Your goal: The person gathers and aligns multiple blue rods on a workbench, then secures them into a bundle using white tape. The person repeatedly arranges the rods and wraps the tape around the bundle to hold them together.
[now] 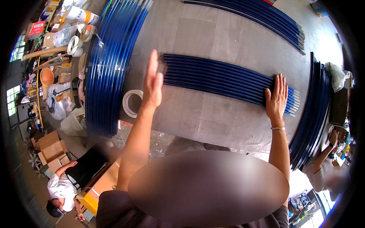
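Dark-blue rods with silver tips (292, 102) lie side by side in a flat row (216, 78) across the middle of a grey worktop (228, 119), framed by the worker's two bare hands. Left hand (153, 87), fingers straight and held on edge, stands upright at the row's left end with its grip empty; whether it touches the rods cannot be told from this angle. Right hand (277, 99) lies spread over the other end, just short of the tips, its grip wide, the palm down on the rods and closed around none. To the left sits a white tape roll (126, 106), beside a tall bank of glossy blue rods (108, 72); more lie along the far edge (247, 19) and at the right (311, 102).

The step appears to be evening up the row. Done well, it would call for a light right palm, enough to stop rods riding over one another, while the left palm meets all the ends squarely with a flat, even push. The silver tips look slightly uneven, so a check along that end seems worthwhile. Too hard a press could fan the outer rods apart.
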`<state>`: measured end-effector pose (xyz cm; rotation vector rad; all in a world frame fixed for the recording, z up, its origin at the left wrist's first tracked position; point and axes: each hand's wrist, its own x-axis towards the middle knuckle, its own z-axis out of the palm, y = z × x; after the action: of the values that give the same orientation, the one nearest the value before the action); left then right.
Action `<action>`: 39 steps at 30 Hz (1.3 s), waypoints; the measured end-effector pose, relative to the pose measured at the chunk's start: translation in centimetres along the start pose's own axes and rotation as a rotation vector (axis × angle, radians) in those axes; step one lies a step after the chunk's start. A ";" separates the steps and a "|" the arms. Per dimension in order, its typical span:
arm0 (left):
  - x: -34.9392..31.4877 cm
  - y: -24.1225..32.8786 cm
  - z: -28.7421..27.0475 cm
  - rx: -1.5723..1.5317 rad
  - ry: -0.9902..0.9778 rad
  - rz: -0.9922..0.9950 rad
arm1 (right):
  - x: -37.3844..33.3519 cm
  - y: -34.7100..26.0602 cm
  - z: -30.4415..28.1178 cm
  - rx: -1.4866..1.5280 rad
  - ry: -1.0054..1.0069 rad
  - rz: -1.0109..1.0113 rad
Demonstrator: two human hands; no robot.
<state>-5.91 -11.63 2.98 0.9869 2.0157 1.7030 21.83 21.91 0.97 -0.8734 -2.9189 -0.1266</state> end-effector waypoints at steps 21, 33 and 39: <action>2.1 -2.4 0.4 -0.095 -0.020 -0.015 | 0.6 0.8 -0.6 0.101 -0.072 -0.023; 1.9 -2.3 0.4 -0.118 0.029 0.001 | 1.2 0.9 0.3 0.054 -0.026 -0.044; 2.2 -1.8 0.3 0.026 0.018 0.048 | 2.3 0.9 0.3 0.017 -0.015 -0.057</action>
<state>-7.78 -9.99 1.63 1.0400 2.0462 1.7198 20.36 23.98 0.96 -0.7919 -2.9556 -0.0996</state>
